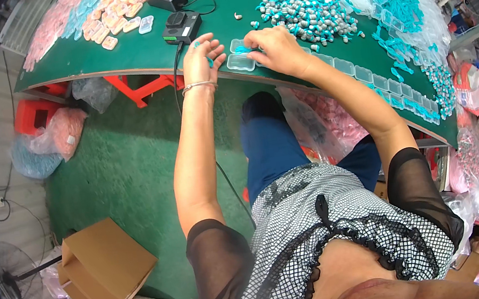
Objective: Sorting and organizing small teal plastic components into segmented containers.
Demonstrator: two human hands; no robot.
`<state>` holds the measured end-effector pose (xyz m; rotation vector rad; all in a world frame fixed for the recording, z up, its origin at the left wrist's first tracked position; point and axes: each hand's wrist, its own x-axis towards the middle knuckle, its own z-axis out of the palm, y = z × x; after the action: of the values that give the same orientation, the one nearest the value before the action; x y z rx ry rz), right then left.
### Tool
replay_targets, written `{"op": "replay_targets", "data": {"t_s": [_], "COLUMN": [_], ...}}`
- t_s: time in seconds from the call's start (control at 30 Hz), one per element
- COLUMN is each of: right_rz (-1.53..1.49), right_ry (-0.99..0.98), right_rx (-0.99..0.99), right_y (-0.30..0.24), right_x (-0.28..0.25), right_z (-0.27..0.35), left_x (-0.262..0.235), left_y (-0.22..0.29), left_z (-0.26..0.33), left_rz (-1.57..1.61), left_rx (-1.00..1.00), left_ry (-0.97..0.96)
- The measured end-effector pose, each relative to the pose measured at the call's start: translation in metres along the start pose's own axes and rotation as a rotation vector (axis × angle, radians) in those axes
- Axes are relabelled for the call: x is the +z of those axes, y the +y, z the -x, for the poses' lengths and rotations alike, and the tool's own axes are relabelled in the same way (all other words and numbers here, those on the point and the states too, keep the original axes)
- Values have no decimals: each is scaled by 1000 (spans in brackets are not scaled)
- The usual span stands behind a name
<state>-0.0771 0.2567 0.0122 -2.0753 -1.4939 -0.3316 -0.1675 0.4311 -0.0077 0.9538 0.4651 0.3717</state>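
My left hand (202,62) is palm up at the table's front edge, its fingers curled around small teal pieces (210,62) that show between them. Just to its right lies a small clear hinged case (241,63), lid opened flat. A teal plastic piece (242,50) sits in the far half of that case. Over the case's right side, my right hand (276,48) reaches with bent fingers and thumb at the teal piece; the fingers partly hide the contact. A row of open clear cases (363,74) holding teal pieces runs along the edge beside my right forearm.
A heap of grey-and-teal small parts (309,13) lies beyond my right hand, with teal pieces (395,2) and clear cases farther right. Two black boxes (181,27) with cables stand behind my left hand. Orange filled cases (118,11) lie far left. A cardboard box (106,264) sits on the floor.
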Motion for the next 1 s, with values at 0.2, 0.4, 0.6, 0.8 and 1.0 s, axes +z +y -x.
{"op": "replay_targets", "data": {"t_s": [0.2,0.4,0.6,0.8,1.0], "right_rz": [173,120,232,-476,-772], "right_ry": [-14,61,63,154,164], "right_rx": [27,70,28,233,348], "right_y": [-11,-16,-7,-18,15], "right_x": [16,16,20,-7,-47], "right_z": [2,5,12,23,69], "left_x": [12,7,9,41,126], "left_y": [-6,-10,-18,-4,-50], "left_z": [4,4,-4,26,56], "left_rz": [-322,-394,-337,-288,-104], "left_rx": [65,120,121,297,95], "left_ry": [-25,-37,-54,-110,-424]}}
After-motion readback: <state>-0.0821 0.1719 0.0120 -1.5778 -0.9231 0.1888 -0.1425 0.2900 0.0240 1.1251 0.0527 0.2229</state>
